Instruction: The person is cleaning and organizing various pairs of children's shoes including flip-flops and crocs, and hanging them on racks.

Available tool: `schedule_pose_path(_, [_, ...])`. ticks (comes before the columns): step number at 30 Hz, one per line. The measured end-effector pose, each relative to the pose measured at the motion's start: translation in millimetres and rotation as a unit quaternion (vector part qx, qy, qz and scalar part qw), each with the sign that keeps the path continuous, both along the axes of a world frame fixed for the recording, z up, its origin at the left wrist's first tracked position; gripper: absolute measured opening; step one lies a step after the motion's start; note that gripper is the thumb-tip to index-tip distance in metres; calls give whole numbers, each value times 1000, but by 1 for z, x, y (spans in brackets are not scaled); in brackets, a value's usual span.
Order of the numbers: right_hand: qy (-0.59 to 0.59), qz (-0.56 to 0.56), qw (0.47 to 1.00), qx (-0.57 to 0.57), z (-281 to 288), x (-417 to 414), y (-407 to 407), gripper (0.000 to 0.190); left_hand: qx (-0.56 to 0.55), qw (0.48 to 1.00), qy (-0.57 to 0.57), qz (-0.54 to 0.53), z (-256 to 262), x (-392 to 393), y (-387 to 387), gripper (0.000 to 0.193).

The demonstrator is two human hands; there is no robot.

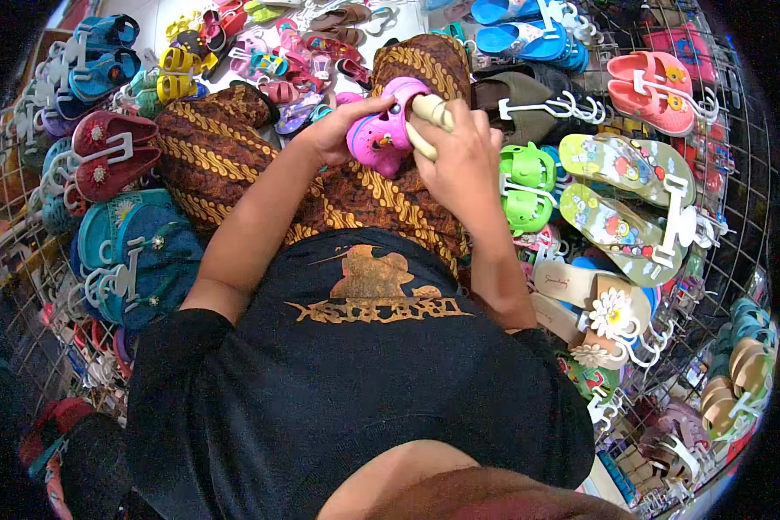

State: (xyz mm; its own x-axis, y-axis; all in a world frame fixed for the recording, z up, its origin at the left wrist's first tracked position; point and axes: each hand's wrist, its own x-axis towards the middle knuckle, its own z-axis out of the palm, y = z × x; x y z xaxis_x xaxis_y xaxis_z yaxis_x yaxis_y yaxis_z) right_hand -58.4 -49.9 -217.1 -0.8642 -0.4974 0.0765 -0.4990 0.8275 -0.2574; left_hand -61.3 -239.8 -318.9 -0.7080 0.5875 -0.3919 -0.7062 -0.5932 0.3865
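Observation:
My left hand [339,133] holds a pink child's clog [378,142] by its side, above my lap. The clog has holes in its upper and a small coloured figure on it. My right hand [461,153] is at the clog's open end, fingers bent around cream-coloured curved pieces [433,110]. Those pieces touch the clog's opening or lie right by it. What they are I cannot tell, as the fingers cover part of them. Beneath both hands are my legs in brown-and-yellow batik-patterned trousers [234,162].
Wire-grid racks stand on both sides with shoes on white hangers: maroon flats [101,156] and teal shoes [149,260] at left; green clogs [526,188], patterned flip-flops [617,159] and coral shoes [650,91] at right. Several children's shoes [299,65] lie on the white floor ahead.

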Motion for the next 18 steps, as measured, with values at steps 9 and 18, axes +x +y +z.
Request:
schedule_pose_path(9, [-95,58,981,-158,3,-18,18,34,36,999,25,-28,-18,5,-8,45])
schedule_pose_path(18, [-156,81,975,-136,-4,-25,30,34,13,999,23,-31,-19,2,-8,45])
